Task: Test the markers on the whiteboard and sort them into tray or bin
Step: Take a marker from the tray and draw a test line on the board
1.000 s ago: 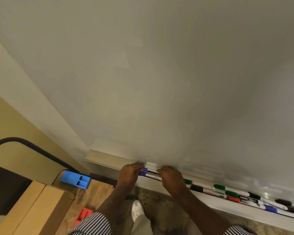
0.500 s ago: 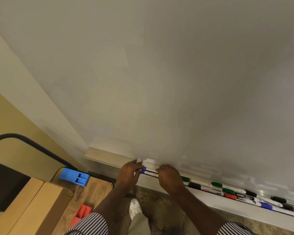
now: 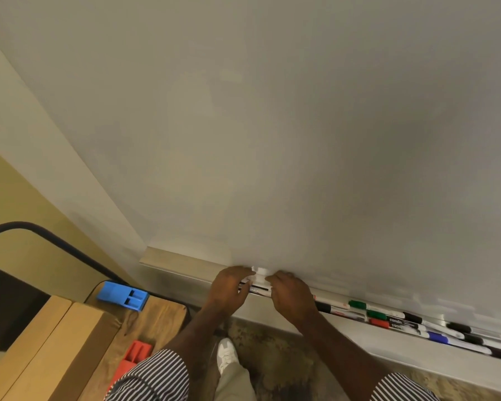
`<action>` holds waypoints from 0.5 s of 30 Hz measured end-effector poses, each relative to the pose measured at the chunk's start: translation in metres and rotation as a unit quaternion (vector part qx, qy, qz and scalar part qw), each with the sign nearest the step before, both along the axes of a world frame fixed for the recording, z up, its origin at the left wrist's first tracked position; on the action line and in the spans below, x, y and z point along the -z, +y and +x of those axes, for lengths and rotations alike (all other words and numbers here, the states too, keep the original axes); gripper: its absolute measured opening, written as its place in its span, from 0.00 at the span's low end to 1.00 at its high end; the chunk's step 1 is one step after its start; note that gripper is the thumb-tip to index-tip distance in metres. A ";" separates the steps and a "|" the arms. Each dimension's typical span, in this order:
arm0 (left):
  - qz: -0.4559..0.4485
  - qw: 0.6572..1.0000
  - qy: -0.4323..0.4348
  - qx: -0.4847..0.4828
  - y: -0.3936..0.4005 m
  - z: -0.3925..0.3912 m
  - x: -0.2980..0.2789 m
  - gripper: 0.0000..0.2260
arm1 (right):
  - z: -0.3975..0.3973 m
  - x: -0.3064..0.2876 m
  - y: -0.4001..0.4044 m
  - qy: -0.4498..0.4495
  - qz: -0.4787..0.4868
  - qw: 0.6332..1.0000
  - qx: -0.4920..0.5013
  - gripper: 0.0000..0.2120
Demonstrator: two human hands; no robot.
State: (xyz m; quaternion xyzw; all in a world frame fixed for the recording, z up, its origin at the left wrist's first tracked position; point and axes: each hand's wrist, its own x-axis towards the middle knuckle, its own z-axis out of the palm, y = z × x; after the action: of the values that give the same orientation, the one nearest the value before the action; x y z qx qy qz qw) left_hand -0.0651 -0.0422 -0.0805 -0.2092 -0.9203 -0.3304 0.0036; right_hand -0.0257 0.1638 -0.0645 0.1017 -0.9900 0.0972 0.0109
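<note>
White-barrelled marker (image 3: 259, 290) lies lengthwise along the tray between us: left hand (image 3: 229, 293) and right hand (image 3: 289, 299) each curl fingers round an end.

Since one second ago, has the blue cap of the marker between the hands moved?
Cannot tell. The blue cap no longer shows; the left hand and right hand hide the marker's ends at the whiteboard tray.

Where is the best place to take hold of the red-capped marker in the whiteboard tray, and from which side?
Probably pinch the red-capped marker at its white barrel, coming from above and the front: it lies flat along the whiteboard tray, packed between neighbouring markers.
</note>
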 end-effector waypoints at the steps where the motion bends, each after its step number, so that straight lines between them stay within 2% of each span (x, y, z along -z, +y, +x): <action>1: 0.006 1.000 0.005 0.007 0.006 0.002 0.000 0.14 | 0.003 -0.002 0.006 0.002 -0.001 1.000 0.004 0.19; 8: 0.026 0.998 0.012 0.062 0.063 0.030 -0.011 0.14 | 0.035 -0.008 0.065 -0.005 -0.019 0.997 0.071 0.12; 11: 0.019 0.991 0.034 0.127 0.094 0.040 -0.013 0.14 | 0.054 -0.012 0.092 -0.001 -0.025 0.995 0.096 0.14; 15: -0.013 0.986 0.030 0.165 0.132 0.051 -0.012 0.14 | 0.080 -0.010 0.124 0.005 -0.028 0.990 0.138 0.14</action>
State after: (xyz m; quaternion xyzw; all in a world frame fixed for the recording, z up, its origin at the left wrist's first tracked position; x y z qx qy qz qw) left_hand -0.0138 0.0894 -0.0681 -0.3685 -0.8769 -0.3076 -0.0259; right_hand 0.0543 0.2882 -0.0550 -0.0355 -0.9913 0.1222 0.0324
